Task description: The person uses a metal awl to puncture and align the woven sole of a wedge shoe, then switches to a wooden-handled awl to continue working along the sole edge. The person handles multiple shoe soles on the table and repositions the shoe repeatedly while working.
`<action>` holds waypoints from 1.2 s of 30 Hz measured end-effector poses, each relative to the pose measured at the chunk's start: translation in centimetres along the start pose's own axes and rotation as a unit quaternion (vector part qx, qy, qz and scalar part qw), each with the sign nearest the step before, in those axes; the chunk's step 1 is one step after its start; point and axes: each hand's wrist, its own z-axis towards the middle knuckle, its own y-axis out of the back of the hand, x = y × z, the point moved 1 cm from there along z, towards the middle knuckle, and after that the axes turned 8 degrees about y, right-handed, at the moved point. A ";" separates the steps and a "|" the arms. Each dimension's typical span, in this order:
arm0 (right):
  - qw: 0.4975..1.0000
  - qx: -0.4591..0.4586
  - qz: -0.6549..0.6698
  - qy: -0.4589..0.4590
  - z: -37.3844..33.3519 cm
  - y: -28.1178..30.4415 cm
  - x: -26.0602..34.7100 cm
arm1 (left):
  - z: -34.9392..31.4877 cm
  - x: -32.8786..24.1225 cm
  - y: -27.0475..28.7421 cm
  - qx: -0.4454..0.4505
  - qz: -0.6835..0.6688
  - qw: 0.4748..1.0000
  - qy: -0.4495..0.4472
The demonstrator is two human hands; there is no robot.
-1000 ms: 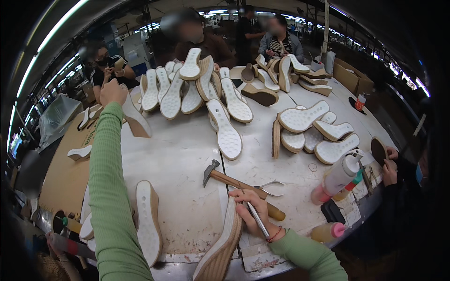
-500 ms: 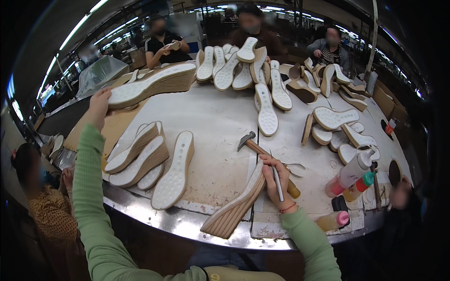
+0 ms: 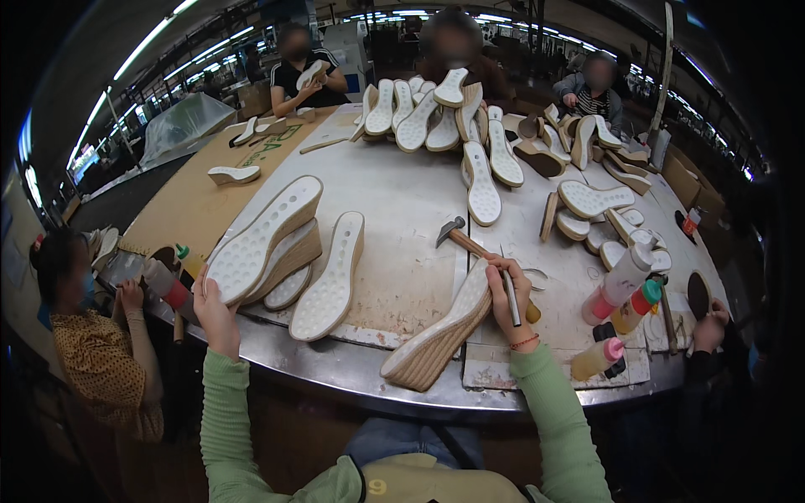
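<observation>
My left hand [image 3: 218, 317] is closed on the toe end of a wedge shoe sole [image 3: 267, 235], white on top with a woven-look tan side. That sole lies over others in a small group, one a wedge sole [image 3: 289, 287] partly hidden beneath it. Beside the group lies another wedge sole [image 3: 329, 277], white face up. My right hand [image 3: 513, 306] grips the narrow end of a wedge sole [image 3: 440, 327], its ribbed heel toward the table's front edge. A slim silver pen [image 3: 511, 299] is also held in those right fingers. Behind this hand a hammer [image 3: 457, 237] is partly covered.
A heap of wedge soles [image 3: 417, 121] is at the back, with more soles [image 3: 595, 201] to the right. Squeeze bottles [image 3: 616, 285] stand near right; a glue bottle [image 3: 163, 281] is at left. Cardboard [image 3: 193, 189] covers the far left. Co-workers sit around the table [image 3: 394, 218].
My left hand has brought its wedge sole down from the upper left onto the small group. My right hand keeps its sole and pen. The whole view has shifted somewhat.
</observation>
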 end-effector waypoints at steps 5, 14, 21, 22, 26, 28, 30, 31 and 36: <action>0.998 -0.029 -0.040 0.025 -0.1 -0.4 1.2 | 6.5 1.3 2.2 -0.029 0.335 0.933 -0.129; 0.975 -0.011 -0.188 0.117 -2.2 -0.9 5.0 | -1.0 0.6 -0.1 -0.001 0.348 0.869 -0.352; 0.985 -0.015 -0.154 0.078 -1.9 -1.5 6.8 | -17.4 5.8 -4.3 0.435 0.256 0.853 -0.129; 0.992 -0.025 -0.111 0.048 -2.2 -1.3 7.5 | -18.2 6.5 -4.3 0.425 0.217 0.875 -0.075; 0.995 0.007 0.078 -0.068 -4.0 -0.4 10.8 | -18.7 8.0 -3.5 0.402 0.167 0.900 0.016; 0.996 0.084 0.012 -0.025 -4.9 -0.4 11.9 | -18.5 8.5 -3.3 0.389 0.142 0.910 0.031; 0.991 0.134 0.019 -0.016 -6.0 -0.6 12.6 | -18.1 8.7 -3.3 0.390 0.131 0.909 0.060; 0.990 0.125 0.050 -0.048 -6.5 -0.8 12.7 | -17.9 8.8 -3.4 0.391 0.131 0.909 0.066; 0.990 0.082 0.063 -0.091 -7.7 -0.8 12.5 | -18.2 8.3 -4.5 0.365 0.119 0.914 0.130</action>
